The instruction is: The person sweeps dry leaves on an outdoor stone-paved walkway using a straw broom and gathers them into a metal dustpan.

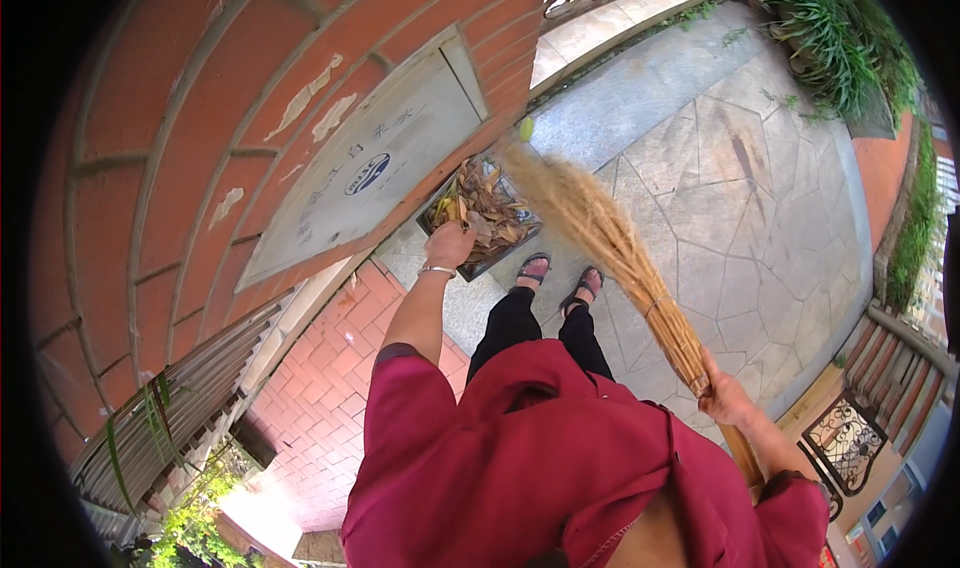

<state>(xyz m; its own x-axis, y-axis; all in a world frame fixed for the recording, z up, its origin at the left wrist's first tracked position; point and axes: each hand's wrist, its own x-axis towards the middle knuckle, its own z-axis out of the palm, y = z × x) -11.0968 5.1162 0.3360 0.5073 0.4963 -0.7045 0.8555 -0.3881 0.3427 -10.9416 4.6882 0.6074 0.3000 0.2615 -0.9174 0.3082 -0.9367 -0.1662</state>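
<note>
My right hand (728, 400) is wrapped around the handle of a long straw broom (620, 238). Its bound stalks fan out into pale, fluffy bristles that point forward and left. My left hand (450, 245), with a bracelet at the wrist, is closed at the near left edge of a dark open container (493, 260). What its fingers grip is hidden beneath the hand. Dry brown and yellowish leaves (490, 208) fill the container, which appears beside the wall, ahead of my left foot.
A red brick wall (215, 118) with a pale metal panel (370, 158) rises on the left. Grey stone paving (740, 218) spreads to the right, red paving bricks (320, 398) lie at lower left. Green plants (850, 48) grow at far right. My sandalled feet (590, 283) stand close to the container.
</note>
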